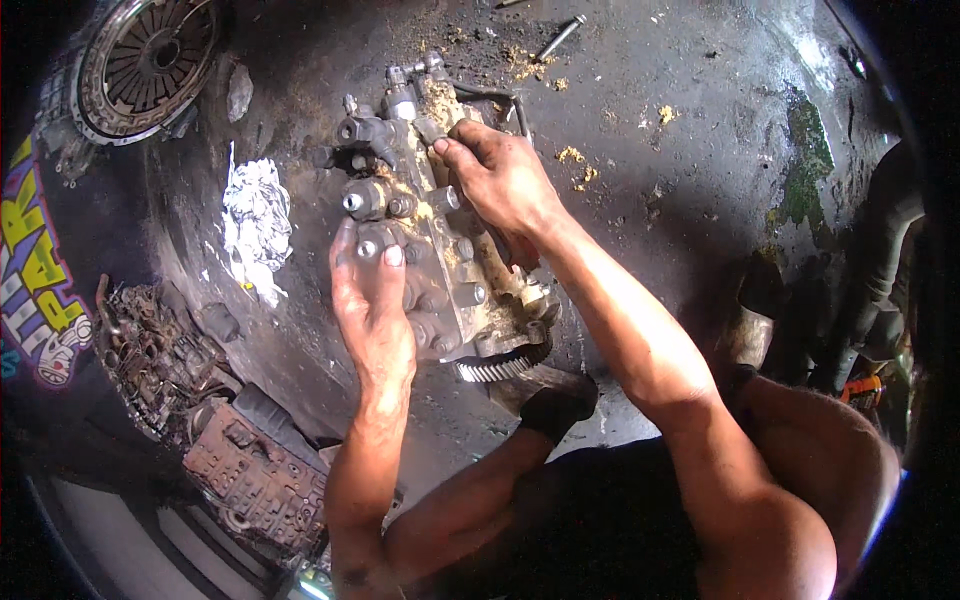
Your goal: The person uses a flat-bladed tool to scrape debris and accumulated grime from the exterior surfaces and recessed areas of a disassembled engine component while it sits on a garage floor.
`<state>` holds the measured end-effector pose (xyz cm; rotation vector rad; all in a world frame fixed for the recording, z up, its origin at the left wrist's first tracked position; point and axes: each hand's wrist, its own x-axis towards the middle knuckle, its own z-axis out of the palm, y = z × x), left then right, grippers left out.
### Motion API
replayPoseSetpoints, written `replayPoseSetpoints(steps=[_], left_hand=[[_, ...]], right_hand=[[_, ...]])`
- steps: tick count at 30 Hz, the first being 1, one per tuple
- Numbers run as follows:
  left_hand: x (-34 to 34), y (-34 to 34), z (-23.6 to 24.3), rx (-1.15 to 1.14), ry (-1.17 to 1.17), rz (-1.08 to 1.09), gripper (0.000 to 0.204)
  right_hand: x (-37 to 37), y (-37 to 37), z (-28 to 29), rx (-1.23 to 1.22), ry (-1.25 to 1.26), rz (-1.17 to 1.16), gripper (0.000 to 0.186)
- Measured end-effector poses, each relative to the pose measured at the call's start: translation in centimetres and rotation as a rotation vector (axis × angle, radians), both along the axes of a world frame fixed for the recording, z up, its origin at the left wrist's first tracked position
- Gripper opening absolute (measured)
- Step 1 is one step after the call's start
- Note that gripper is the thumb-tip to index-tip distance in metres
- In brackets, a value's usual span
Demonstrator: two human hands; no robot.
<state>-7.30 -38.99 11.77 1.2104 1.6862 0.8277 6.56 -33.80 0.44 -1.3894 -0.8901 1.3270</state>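
Note:
A grimy cream-and-grey metal pump assembly, with rows of bolted fittings and a toothed gear at its lower end, lies on the dark floor. My left hand grips its left side, thumb and fingers around a fitting, partly blurred by haze. My right hand is closed over the upper right of the assembly, thumb near a small grey block on top; its fingers are partly hidden.
A clutch cover sits upper left, crumpled white material left. Greasy engine parts and a rusty plate lie lower left. A bolt lies above, dark pipework right. My bent legs and feet are below the pump.

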Motion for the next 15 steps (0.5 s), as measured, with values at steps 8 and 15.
replayPoseSetpoints(steps=[8,15], left_hand=[[0.1,0.4,-0.3,0.057,0.056,-0.041,0.054],[0.7,-0.1,0.5,-0.043,-0.057,0.015,0.056]], right_hand=[[0.9,0.0,-1.4,-0.133,-0.093,0.052,0.033],[1.1,0.0,-0.8,-0.118,-0.093,0.022,0.032]])
